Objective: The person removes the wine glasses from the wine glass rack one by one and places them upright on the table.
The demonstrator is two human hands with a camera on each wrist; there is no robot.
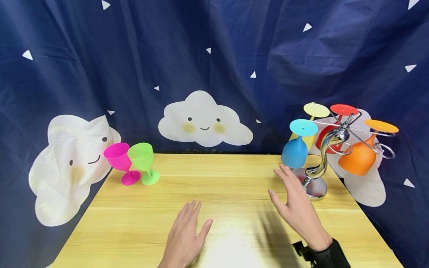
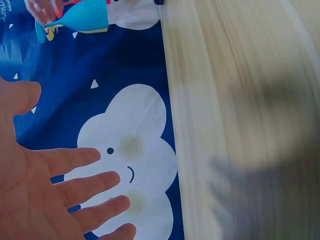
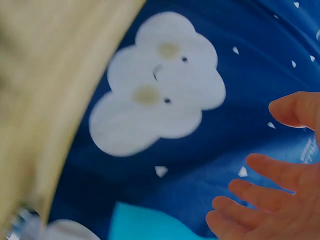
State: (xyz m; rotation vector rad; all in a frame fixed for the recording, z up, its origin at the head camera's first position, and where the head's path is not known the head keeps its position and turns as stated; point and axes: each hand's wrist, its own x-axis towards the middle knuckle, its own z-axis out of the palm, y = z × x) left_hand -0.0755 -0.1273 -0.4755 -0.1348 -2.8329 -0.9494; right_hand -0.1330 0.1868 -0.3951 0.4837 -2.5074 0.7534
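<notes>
My right hand (image 1: 298, 208), fingers extended and holding nothing, is over the table just in front of a chrome goblet rack (image 1: 323, 152). Upside down on this rack hang a blue goblet (image 1: 295, 152), a yellow goblet (image 1: 316, 110), a red goblet (image 1: 344, 109) and an orange goblet (image 1: 358, 159). The blue one is nearest to that hand; part of it shows in the right wrist view (image 3: 145, 223). My left hand (image 1: 184, 236) is spread above the table's front middle, with nothing in it. At the back left, a pink goblet (image 1: 118, 157) and a green goblet (image 1: 142, 156) stand upright, close together.
The light wooden table (image 1: 214, 186) ends at a dark blue curtain (image 1: 214, 48) printed with smiling white clouds and small triangles. The rack's round chrome base (image 1: 316, 189) sits near the right edge. An unoccupied wire loop (image 1: 385, 150) juts out past the orange goblet.
</notes>
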